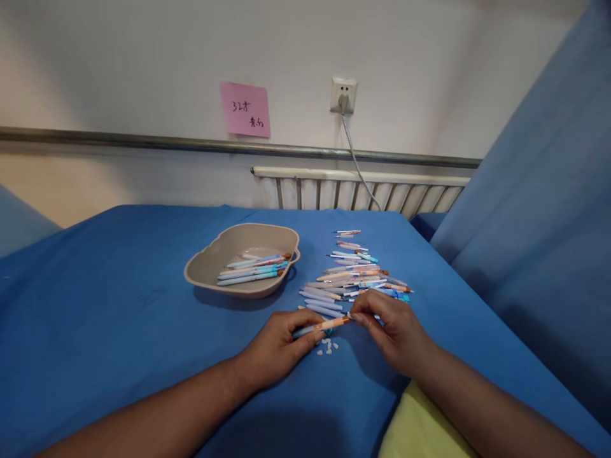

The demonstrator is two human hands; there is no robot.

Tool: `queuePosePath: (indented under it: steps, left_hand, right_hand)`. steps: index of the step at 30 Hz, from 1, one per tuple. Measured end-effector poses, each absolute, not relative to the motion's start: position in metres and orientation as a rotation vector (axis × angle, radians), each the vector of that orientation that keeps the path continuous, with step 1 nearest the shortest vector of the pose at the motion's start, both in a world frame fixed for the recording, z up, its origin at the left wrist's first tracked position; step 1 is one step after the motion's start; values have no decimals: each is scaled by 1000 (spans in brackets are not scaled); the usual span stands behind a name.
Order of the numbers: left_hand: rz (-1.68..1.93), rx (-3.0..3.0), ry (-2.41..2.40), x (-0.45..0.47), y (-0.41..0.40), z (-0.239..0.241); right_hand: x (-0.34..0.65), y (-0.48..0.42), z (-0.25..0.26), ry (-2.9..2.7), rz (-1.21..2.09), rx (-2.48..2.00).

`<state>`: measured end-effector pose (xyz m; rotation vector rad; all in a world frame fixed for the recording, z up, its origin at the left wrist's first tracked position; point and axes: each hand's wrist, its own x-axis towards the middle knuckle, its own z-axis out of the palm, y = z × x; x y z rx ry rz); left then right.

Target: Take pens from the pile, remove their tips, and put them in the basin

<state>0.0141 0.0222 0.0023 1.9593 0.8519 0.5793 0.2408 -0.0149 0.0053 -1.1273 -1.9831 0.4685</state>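
My left hand (277, 343) grips a pen (331, 324) with a pale blue-grey front and an orange rear part, tilted slightly up to the right. At the pen's orange end, my right hand (394, 327) pinches thumb and forefinger together on a small white piece, mostly hidden by the fingertips. Several small white pieces (328, 344) lie on the blue cloth just below the pen. Beyond both hands spreads a pile of pen parts (353, 273): pastel barrels, thin refills and coloured ends. A few pen barrels partly show behind my left fingers.
A beige basin (203, 273) holding several pens (252, 275) stands left of the pile. Blue cloth (119, 318) covers the table. Yellow fabric (420, 426) lies under my right forearm. Behind are a metal rail (167, 143), a plugged socket (344, 95) and a pink note (245, 109); a blue curtain (539, 191) hangs right.
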Motion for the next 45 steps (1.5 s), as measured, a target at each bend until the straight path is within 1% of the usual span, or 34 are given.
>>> queuePosePath:
  steps: [17, 24, 27, 31, 40, 42, 45]
  left_hand:
    - [588, 1842, 895, 14, 25, -2]
    - [593, 1881, 866, 14, 23, 1]
    - [590, 1866, 870, 14, 23, 1]
    - [591, 1739, 860, 15, 22, 0]
    - [528, 1451, 822, 18, 20, -4]
    - [527, 1423, 827, 18, 20, -5]
    - [528, 1419, 833, 19, 21, -5]
  right_hand:
    - [240, -13, 2, -1928, 484, -1126]
    - [240, -14, 3, -1970, 476, -1100]
    - [238, -15, 3, -1938, 518, -1122]
    - [233, -14, 3, -1727, 732, -1151]
    - [225, -10, -2, -1137, 1539, -808]
    - [225, -10, -1, -1032, 1634, -750]
    - [225, -11, 1, -963, 1676, -741]
